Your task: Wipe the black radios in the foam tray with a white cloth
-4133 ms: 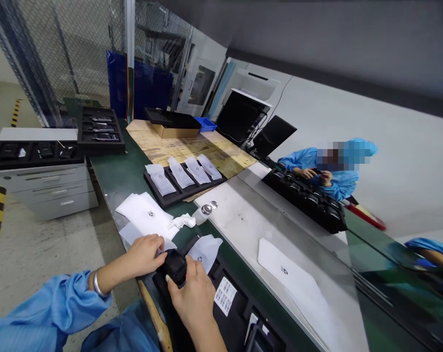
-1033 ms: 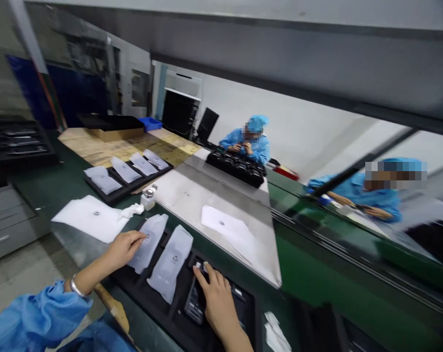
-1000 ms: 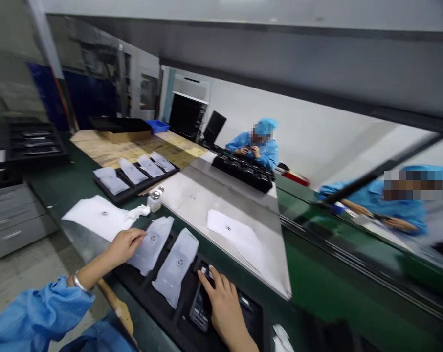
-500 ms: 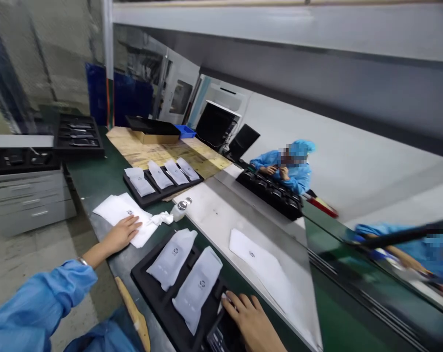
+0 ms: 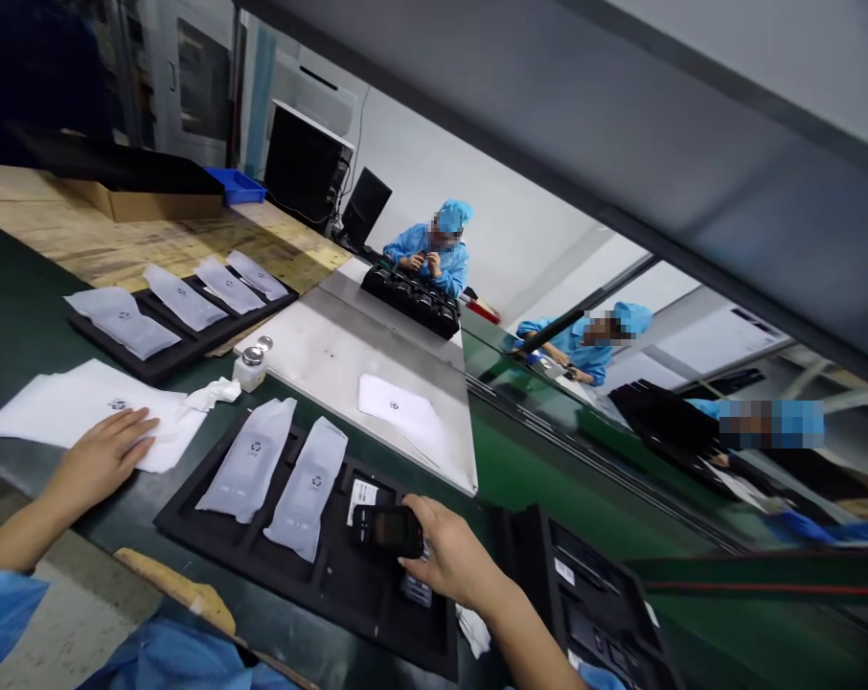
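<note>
Left hand: here it lies palm-down, fingers loosely extended, the left hand (image 5: 103,460) on the white stack (image 5: 46,407).
Right hand: and the right hand (image 5: 452,551) pinches one end of the black device (image 5: 387,530), thumb below, fingers above!
Black device: over the near tray (image 5: 376,628), seemingly lifted clear.
Pouches: two (image 5: 308,494) side by side in that tray.

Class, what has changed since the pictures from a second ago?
The left hand has moved leftward from the near tray onto the white sheets; the right hand now grips a black device above that tray. The far tray's four pouches stayed put.
</note>
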Tool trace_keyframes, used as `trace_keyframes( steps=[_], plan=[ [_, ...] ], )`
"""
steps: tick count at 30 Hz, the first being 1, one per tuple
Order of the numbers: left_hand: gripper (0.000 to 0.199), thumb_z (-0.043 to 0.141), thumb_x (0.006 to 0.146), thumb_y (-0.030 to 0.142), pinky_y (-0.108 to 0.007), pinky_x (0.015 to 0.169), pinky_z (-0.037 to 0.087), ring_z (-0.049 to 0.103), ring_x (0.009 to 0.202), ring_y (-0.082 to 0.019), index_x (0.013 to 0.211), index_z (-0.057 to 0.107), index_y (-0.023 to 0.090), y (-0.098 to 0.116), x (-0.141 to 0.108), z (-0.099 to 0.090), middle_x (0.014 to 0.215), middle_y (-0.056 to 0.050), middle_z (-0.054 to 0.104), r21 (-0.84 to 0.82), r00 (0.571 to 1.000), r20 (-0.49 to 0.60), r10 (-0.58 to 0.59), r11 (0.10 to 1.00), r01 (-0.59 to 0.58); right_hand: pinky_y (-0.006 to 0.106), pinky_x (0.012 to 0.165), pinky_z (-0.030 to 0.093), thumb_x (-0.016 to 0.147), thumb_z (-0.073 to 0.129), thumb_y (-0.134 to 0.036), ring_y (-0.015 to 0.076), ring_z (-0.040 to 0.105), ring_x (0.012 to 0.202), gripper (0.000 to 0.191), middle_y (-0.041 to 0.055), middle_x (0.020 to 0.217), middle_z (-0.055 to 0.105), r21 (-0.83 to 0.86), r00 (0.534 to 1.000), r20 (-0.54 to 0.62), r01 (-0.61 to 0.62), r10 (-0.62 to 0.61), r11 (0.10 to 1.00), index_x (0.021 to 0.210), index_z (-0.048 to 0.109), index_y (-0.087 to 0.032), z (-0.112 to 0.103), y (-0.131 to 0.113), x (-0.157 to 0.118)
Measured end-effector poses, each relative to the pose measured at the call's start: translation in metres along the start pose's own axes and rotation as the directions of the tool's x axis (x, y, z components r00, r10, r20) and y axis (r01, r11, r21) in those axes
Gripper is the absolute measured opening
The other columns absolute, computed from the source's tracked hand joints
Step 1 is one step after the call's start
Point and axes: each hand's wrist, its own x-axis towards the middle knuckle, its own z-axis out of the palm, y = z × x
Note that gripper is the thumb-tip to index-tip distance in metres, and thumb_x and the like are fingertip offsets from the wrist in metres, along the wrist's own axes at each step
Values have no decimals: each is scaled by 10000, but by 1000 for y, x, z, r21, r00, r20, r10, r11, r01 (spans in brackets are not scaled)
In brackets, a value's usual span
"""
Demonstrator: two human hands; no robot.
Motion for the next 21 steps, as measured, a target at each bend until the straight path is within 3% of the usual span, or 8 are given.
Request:
trace_keyframes(
  steps=[4, 9, 15, 21],
  plan=[
    [605, 307, 942, 488, -481, 1139, 354, 482, 1307, -320, 1237, 650, 86, -3, 2, 2, 1356, -158, 590, 14, 1000, 22, -10, 1000, 10, 317, 919, 474, 683, 719, -200, 214, 597, 1035, 604, 55, 1157, 615, 323, 974, -226, 48, 28, 945, 1247, 504, -213, 10, -5, -19],
    [610, 287, 942, 495, -477, 1144, 349, 452, 1342, -303, 1273, 617, 103, -3, 1, 1, 1383, -146, 572, 28, 996, 68, -51, 998, 49, 281, 847, 525, 705, 776, -382, 217, 627, 1016, 636, 67, 1176, 606, 585, 891, -443, 203, 100, 785, 1262, 514, -222, 28, -20, -24],
    [590, 286, 951, 498, -474, 1146, 355, 463, 1328, -296, 1266, 603, 114, 1, 1, -3, 1364, -141, 590, 38, 997, 51, -55, 998, 53, 333, 894, 540, 720, 765, -376, 235, 634, 1038, 620, 83, 1165, 620, 522, 794, -605, 338, 61, 783, 1266, 522, -211, 37, -43, -15],
    [558, 314, 950, 475, -457, 1150, 350, 472, 1322, -286, 1266, 604, 118, 3, 2, -6, 1364, -133, 590, 44, 996, 59, -66, 997, 63, 320, 902, 539, 708, 786, -339, 226, 636, 1039, 638, 67, 1163, 623, 493, 752, -659, 407, 25, 769, 1280, 525, -229, 43, -53, -4]
  ],
)
